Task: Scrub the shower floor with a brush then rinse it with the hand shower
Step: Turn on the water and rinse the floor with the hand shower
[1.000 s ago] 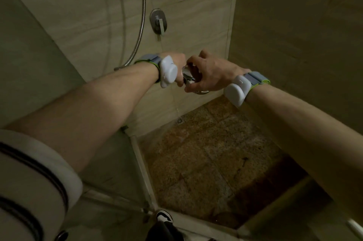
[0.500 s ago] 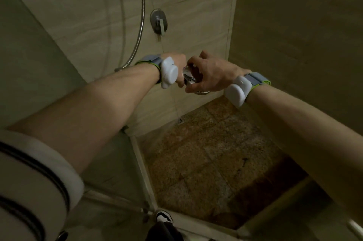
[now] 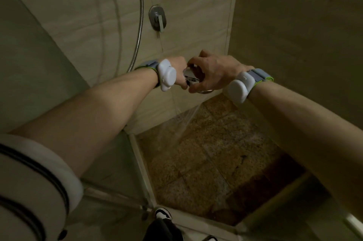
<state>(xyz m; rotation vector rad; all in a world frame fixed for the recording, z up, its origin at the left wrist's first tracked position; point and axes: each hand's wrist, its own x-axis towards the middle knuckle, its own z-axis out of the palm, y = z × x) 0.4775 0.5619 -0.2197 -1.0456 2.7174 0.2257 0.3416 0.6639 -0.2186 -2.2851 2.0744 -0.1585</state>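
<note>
You hold the chrome hand shower out over the shower floor with both hands: your left hand grips it with fingers curled tight, your right hand cups its head, fingers curled round the rim. A thin spray falls from it onto the far left part of the brown stone floor. The metal hose loops up the far wall, just left of the mixer valve. A shoe shows at the near threshold
</note>
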